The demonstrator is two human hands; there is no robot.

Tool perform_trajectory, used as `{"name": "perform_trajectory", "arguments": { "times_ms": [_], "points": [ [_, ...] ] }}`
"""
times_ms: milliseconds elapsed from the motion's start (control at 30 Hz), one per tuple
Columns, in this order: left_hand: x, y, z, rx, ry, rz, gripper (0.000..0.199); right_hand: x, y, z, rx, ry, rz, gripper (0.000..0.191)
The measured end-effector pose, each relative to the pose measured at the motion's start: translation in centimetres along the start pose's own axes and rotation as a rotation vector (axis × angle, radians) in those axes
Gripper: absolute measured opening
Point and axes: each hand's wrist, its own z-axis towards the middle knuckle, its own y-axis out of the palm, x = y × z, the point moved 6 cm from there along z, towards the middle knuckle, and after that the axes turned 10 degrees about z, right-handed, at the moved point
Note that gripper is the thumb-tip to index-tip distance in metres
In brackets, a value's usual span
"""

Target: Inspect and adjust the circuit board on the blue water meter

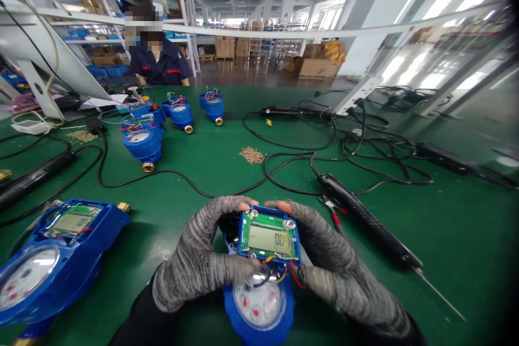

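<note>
Both my hands, in grey knitted gloves with bare fingertips, hold a display module (270, 233) from its two sides. It is a green circuit board in a blue frame, and its screen reads about 0.0. My left hand (206, 251) has its fingers on the far left edge and its thumb at the near side. My right hand (338, 254) grips the right edge in the same way. Red, yellow and black wires hang from the module's near edge. Directly below sits a blue water meter (259, 305) with a round white dial; the module partly hides it.
Another blue water meter (60, 265) lies at the left. Several more meters (144, 138) stand farther back. A black electric screwdriver (365, 219) and red-handled pliers (335, 216) lie at the right, near tangled cables. A pile of screws (251, 155) sits mid-table. A person (158, 59) is beyond the table.
</note>
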Motion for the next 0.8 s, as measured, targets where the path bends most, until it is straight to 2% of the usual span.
{"name": "perform_trajectory", "arguments": {
  "times_ms": [100, 233, 400, 500, 600, 700, 800],
  "points": [
    [-0.3, -0.2, 0.0, -0.007, -0.024, -0.004, 0.061, 0.4, -0.1, -0.1, 0.011, -0.007, -0.079, 0.071],
    [-0.9, -0.2, -0.1, -0.043, -0.069, -0.084, 0.059, 1.0, -0.3, -0.1, 0.129, -0.042, -0.161, 0.071],
    [-1.4, 0.8, -0.2, -0.160, -0.195, -0.120, 0.081, 0.9, 0.1, 0.0, 0.246, -0.216, -0.226, 0.066],
    [-1.6, 1.1, -0.2, -0.158, -0.269, -0.158, 0.081, 0.5, 1.0, 0.1, 0.252, -0.278, -0.267, 0.064],
    [-1.9, 1.1, -0.2, -0.122, -0.282, -0.197, 0.072, -0.1, 0.9, -0.1, 0.220, -0.236, -0.297, 0.064],
    [-2.1, 1.0, -0.2, -0.106, -0.224, -0.272, 0.073, -1.4, -2.0, -1.0, 0.289, -0.220, -0.422, 0.060],
    [-2.8, 0.7, -0.1, -0.113, -0.200, -0.317, 0.074, -3.0, -7.4, -2.9, 0.487, -0.211, -0.665, 0.047]
  ]
}}
